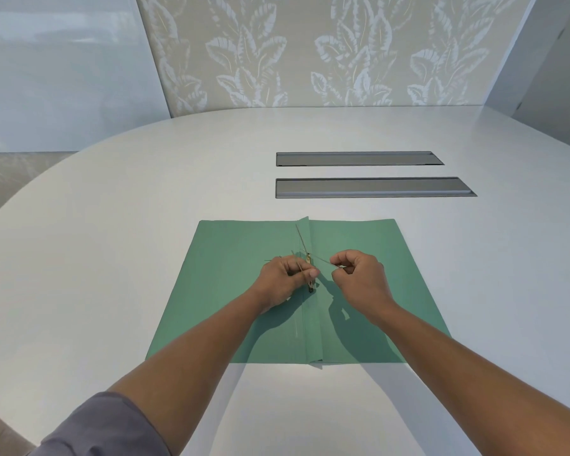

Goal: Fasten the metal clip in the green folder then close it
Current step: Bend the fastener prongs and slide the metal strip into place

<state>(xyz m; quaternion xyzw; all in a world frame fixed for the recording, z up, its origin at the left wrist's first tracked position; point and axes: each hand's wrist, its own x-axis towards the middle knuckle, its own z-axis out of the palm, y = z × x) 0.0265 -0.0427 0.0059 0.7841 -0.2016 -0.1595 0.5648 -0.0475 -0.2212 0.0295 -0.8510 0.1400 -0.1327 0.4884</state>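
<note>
Two hands work at the spine of the open green folder point(231, 291), which lies flat on the worktop point(112, 225). The metal clip point(309, 268) sits on the centre fold, its base along the spine. The left hand point(285, 278) pinches one thin prong beside the base; the right hand point(359, 274) pinches the other prong's tip, angled rightward off the spine. Likely each prong must fold down along that axis.

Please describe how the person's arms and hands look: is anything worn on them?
Both forearms are bare. The left hand and right hand show no gloves, rings or watch. Only the left arm shows clothing: a grey-purple sleeve pushed up near the elbow.
</note>
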